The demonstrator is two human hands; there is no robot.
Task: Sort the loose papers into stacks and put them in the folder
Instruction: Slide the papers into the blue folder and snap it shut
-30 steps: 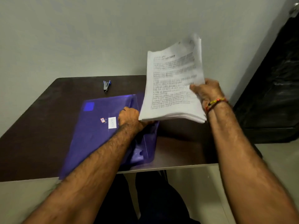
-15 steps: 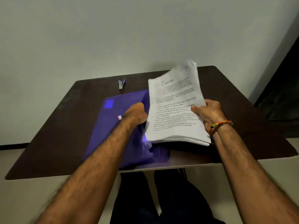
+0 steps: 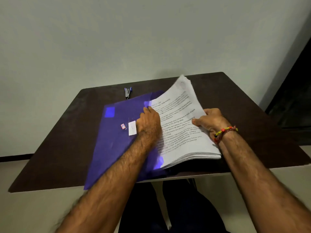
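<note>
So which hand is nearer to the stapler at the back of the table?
Left. The left hand rests on the purple folder just below the stapler; the right hand grips the paper stack farther off.

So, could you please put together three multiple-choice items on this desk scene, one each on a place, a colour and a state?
1. Where does the stapler lie?
A. On the table's far side, beyond the folder
B. Inside the folder
C. On the paper stack

2. What colour is the folder?
A. Red
B. Purple-blue
C. Yellow

3. What is the right hand doing?
A. Resting flat on bare table
B. Holding the stapler
C. Gripping the paper stack's right edge

Answers: 1 A, it sits on the table near the wall; 2 B, its cover is translucent purple-blue; 3 C, its thumb lies over the top sheet while the left hand grips the folder cover.
</note>
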